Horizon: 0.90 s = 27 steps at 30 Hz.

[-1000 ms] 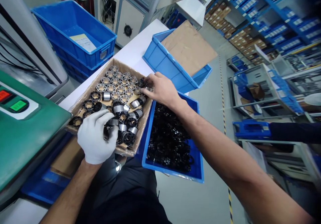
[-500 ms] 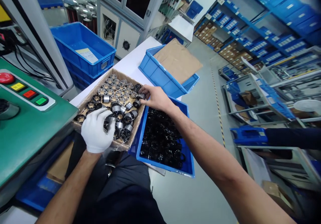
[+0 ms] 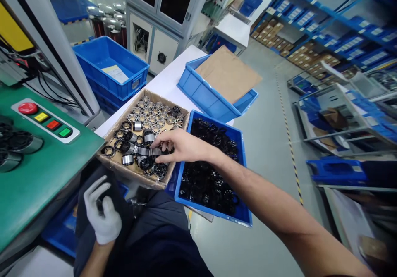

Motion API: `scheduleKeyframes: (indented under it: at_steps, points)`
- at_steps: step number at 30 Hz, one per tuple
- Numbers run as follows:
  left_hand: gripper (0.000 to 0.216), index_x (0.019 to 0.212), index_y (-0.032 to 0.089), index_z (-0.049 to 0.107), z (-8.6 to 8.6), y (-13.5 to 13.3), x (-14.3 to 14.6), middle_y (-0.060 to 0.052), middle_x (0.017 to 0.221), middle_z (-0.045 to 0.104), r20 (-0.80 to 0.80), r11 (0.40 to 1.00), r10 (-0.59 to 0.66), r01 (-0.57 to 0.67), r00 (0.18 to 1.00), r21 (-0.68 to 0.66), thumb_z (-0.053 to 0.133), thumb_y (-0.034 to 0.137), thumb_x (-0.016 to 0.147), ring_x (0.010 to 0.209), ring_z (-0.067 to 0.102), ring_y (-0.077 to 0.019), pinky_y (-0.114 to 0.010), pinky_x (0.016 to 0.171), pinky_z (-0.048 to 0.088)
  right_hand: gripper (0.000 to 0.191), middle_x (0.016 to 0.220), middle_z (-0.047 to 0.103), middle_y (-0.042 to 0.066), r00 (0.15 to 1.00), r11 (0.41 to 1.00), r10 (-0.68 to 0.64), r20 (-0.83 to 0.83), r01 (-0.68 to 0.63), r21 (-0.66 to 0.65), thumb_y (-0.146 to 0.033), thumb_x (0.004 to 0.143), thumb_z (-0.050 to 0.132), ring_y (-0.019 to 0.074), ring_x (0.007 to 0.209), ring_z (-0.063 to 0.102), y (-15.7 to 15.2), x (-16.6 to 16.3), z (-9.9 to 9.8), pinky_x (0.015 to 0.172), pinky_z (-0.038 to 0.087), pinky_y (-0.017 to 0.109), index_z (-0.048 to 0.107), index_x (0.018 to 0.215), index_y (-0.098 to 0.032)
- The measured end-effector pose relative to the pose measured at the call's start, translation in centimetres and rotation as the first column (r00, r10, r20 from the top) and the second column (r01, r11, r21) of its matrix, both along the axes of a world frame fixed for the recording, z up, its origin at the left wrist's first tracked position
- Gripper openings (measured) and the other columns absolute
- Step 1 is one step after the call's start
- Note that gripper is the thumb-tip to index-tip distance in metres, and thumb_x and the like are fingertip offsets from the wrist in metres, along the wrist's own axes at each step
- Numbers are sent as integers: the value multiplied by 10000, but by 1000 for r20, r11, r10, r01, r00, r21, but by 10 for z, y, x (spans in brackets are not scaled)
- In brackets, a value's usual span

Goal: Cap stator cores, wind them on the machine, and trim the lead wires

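My bare right hand (image 3: pixel 176 146) reaches into a film-lined cardboard box (image 3: pixel 118 167). Its thumb and fingers close around a silver-and-black cylindrical part (image 3: pixel 155 151) near the middle of the pile. Similar ring-shaped parts (image 3: pixel 127 160) lie around it, some on their sides. Toward the back of the box, rings (image 3: pixel 145 111) stand in rows with their open ends up. My left hand (image 3: pixel 102 215), in a white glove, is held over my lap, in front of the box. Its fingers are curled but apart, and I see no part in it.
Right of the box, a blue crate (image 3: pixel 214 215) holds many black parts. Behind it a tilted blue bin (image 3: pixel 201 91) carries a cardboard sheet (image 3: pixel 228 74). A green surface (image 3: pixel 40 161) with a button panel (image 3: pixel 46 120) and several cylindrical parts (image 3: pixel 29 142) is at left.
My left hand has drawn back from the box toward my lap. My right hand has moved from the box's right edge to the pile of parts near the middle. The view has shifted slightly.
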<state>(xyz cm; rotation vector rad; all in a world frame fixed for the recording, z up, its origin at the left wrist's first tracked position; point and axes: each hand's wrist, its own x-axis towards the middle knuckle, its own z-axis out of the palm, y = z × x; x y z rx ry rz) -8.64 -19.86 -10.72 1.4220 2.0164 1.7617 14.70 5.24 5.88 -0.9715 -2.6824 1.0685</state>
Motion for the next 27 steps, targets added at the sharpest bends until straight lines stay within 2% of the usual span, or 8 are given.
scheduleKeyframes:
  at_steps: [3, 5, 7, 12, 17, 21, 24, 27]
  points:
    - [306, 1194, 213, 711, -9, -30, -10, -161, 1306, 770, 136, 986, 118, -100, 984, -132, 570, 483, 1163, 1286, 741, -338, -567, 1204, 567, 335, 1402, 809, 105, 976, 966, -134, 170, 90, 243, -276, 1141, 668, 261, 1226, 742, 37, 2, -9, 1078, 636, 438, 803, 1446, -253]
    - [358, 1138, 219, 725, -11, -43, -21, -130, 1211, 784, 208, 958, 230, -184, 951, -219, 595, 552, 1135, 1234, 754, -341, -581, 1230, 564, 463, 1475, 741, 197, 936, 917, -270, 227, 178, 357, -96, 1080, 577, 356, 1339, 660, 65, 8, -20, 1151, 590, 558, 757, 1497, -188]
    - [384, 1104, 219, 748, -12, -51, -34, -112, 1161, 793, 260, 935, 293, -220, 920, -278, 617, 579, 1103, 1186, 763, -337, -586, 1242, 569, 531, 1474, 700, 245, 893, 877, -348, 284, 202, 436, -16, 976, 597, 417, 1359, 598, 87, 14, -31, 1150, 571, 601, 754, 1464, -155]
    - [412, 1138, 204, 775, -10, -68, -52, -123, 1237, 817, 430, 935, 290, -157, 855, -319, 664, 593, 1060, 1188, 774, -322, -586, 1256, 582, 524, 1474, 681, 257, 868, 840, -381, 320, 181, 511, -29, 901, 635, 415, 1341, 545, 103, 20, -44, 1109, 579, 544, 721, 1404, -148]
    - [462, 1137, 217, 754, -1, -93, -46, -104, 1232, 816, 508, 921, 346, -183, 789, -343, 682, 662, 1034, 1152, 799, -304, -560, 1242, 613, 402, 1381, 740, 289, 905, 841, -364, 220, 217, 496, -145, 956, 645, 418, 1261, 620, 85, 20, -29, 1110, 553, 577, 700, 1353, -110]
    - [482, 1125, 232, 737, 11, -129, -38, -91, 1213, 821, 531, 894, 419, -230, 736, -386, 675, 697, 1016, 1133, 813, -302, -566, 1241, 619, 418, 1343, 790, 209, 976, 902, -209, 64, 167, 399, -331, 1018, 706, 329, 1142, 718, 47, 2, -11, 1078, 582, 500, 690, 1379, -121]
    - [434, 1116, 244, 714, 24, -158, -33, -78, 1174, 822, 540, 870, 475, -278, 695, -407, 656, 663, 1021, 1088, 823, -299, -596, 1229, 625, 398, 1273, 825, 107, 999, 954, 10, -42, 3, 301, -407, 1022, 767, 246, 1067, 750, 15, -30, -2, 1007, 589, 390, 720, 1337, -168]
    - [379, 1093, 252, 713, 38, -182, -29, -67, 1156, 825, 549, 851, 517, -328, 657, -410, 666, 620, 1014, 1055, 828, -302, -611, 1227, 625, 392, 1155, 828, 50, 979, 953, 185, -86, -158, 257, -369, 949, 880, 222, 995, 738, -9, -65, -2, 946, 564, 350, 744, 1271, -191]
